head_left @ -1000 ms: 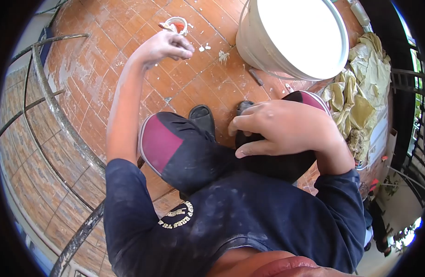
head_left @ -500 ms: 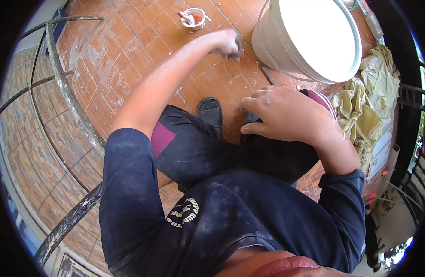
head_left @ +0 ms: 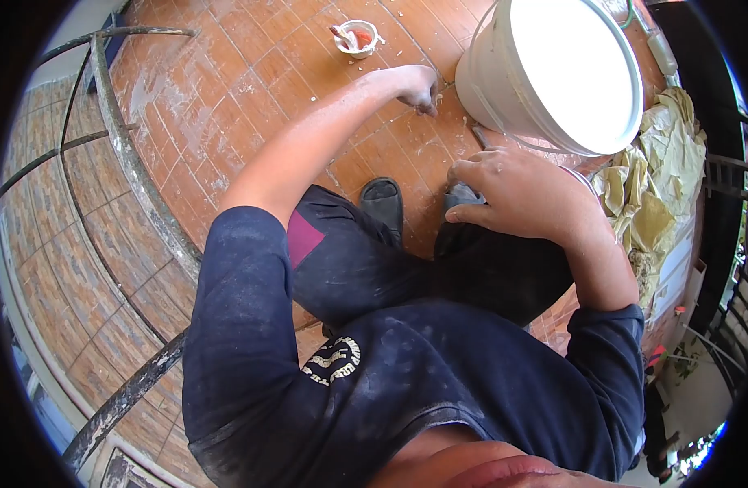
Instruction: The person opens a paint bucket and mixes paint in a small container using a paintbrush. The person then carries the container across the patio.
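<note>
White bucket [head_left: 497, 81] & cup [head_left: 358, 54] nr L hand [head_left: 420, 89]; R hand [head_left: 520, 193] over leg [head_left: 512, 268].

Bright, diffuse daylight covers the floor [head_left: 227, 122], with only soft, faint shadows; the top of the bucket [head_left: 549, 77] glares almost pure white, its surface detail washed out; the dark trousers [head_left: 374, 276] sink toward black, their folds hard to read; the left hand [head_left: 418, 87] looks reasonably sharp, its fingertips shaded; the wide lens bends the patterned tiles [head_left: 117, 224] near the left edge and leaves black corners; at the lower right, outdoor light burns out with bluish fringing.
</note>
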Demonstrator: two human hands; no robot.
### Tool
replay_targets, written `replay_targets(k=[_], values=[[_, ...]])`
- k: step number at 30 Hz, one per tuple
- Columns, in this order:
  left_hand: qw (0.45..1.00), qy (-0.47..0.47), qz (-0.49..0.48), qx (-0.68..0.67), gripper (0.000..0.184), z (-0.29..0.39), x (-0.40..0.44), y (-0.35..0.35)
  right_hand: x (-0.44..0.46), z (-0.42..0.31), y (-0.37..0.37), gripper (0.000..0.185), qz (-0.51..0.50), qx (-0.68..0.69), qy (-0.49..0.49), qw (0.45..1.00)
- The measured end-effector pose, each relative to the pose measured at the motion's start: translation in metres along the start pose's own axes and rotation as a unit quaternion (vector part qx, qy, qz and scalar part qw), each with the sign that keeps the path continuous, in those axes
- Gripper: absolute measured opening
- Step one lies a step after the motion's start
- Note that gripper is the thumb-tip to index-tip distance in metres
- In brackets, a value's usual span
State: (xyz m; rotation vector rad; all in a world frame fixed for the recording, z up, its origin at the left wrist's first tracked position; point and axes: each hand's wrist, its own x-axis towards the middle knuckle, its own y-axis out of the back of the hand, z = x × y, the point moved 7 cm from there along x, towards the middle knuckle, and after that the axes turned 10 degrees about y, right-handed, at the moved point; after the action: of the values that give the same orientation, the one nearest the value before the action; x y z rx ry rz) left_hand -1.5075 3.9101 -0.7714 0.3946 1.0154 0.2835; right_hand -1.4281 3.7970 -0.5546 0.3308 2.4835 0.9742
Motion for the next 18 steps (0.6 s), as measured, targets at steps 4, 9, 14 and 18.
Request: replay_targets(k=[4,9,14,18], values=[[0.998,0.029,0.006,0.047,0.020,-0.020,0.005,-0.004,0.003,-0.002,0.001,0.033,0.003,0.012,0.003,1.000],[0.999,0.029,0.011,-0.028,0.019,-0.035,0.004,-0.010,0.009,-0.004,0.002,0.032,0.004,0.007,0.008,1.000],[0.999,0.015,0.026,0.015,0.022,-0.028,-0.008,0.002,0.013,-0.003,0.002,0.037,-0.006,0.010,-0.009,1.000],[0.998,0.044,0.031,-0.009,0.024,-0.028,-0.013,0.010,0.014,0.001,0.001,0.040,-0.012,0.012,-0.020,1.000]])
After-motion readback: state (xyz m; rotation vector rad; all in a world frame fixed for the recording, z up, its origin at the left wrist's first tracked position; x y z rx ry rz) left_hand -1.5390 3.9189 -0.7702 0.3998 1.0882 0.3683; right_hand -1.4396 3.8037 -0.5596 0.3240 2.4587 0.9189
